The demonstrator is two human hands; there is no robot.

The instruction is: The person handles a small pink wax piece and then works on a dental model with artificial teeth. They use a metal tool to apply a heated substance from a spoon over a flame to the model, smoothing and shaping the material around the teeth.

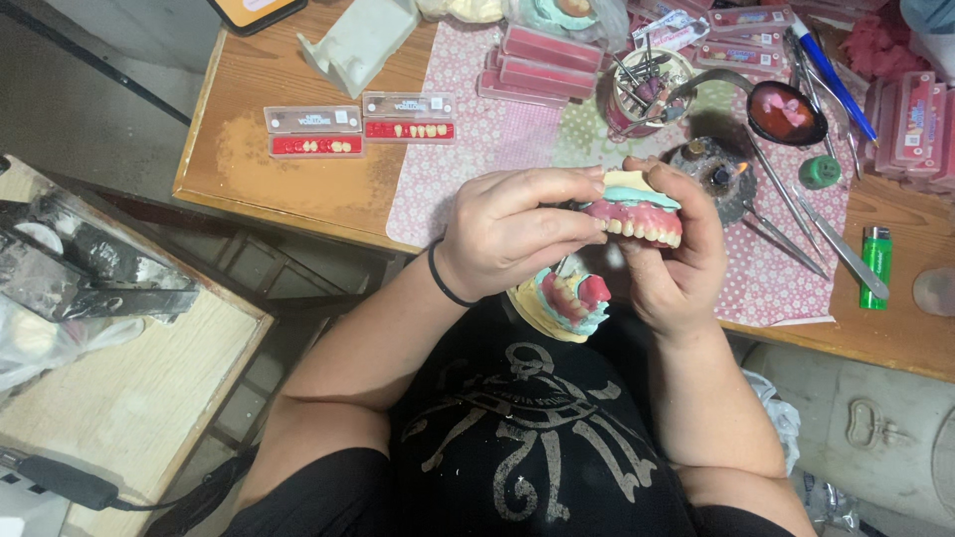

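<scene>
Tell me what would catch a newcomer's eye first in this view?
Dead centre, the right hand and left hand hold a pink wax denture with a row of teeth above a second dental model on the lap. Just behind on the table, a small burner shows a lit flame. Two strips of spare teeth lie at left.

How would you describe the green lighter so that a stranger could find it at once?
Look at the wooden table, at its right end beyond the pink dotted mat. There the green lighter lies on bare wood, next to a flat metal tool. It is the only bright green upright-shaped thing with a silver top.
</scene>
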